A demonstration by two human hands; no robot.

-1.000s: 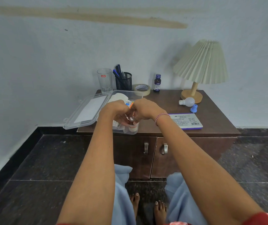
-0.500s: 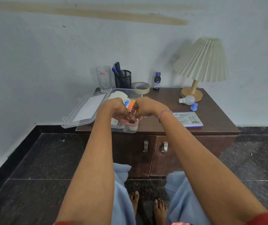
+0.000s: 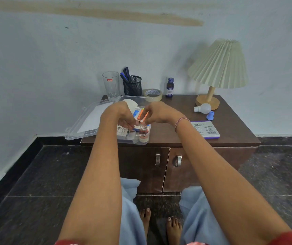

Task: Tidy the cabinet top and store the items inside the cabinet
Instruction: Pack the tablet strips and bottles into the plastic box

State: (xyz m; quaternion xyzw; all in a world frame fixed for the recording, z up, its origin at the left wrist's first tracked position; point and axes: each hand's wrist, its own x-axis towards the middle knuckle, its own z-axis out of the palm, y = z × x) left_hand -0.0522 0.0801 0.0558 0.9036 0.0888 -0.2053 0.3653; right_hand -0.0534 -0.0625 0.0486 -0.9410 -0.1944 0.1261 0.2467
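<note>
Fingers (image 3: 148,113) of our right hand (image 3: 160,114) pinching an orange blister strip (image 3: 142,115), our left hand (image 3: 118,114) curled beside it, grasp we cannot tell, both above the open clear box (image 3: 138,141), front left of cabinet top (image 3: 177,136), lamp (image 3: 218,66) behind

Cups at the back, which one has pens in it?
The black mesh cup, right of the clear glass. Pens stick out of it; the glass looks empty.
</note>
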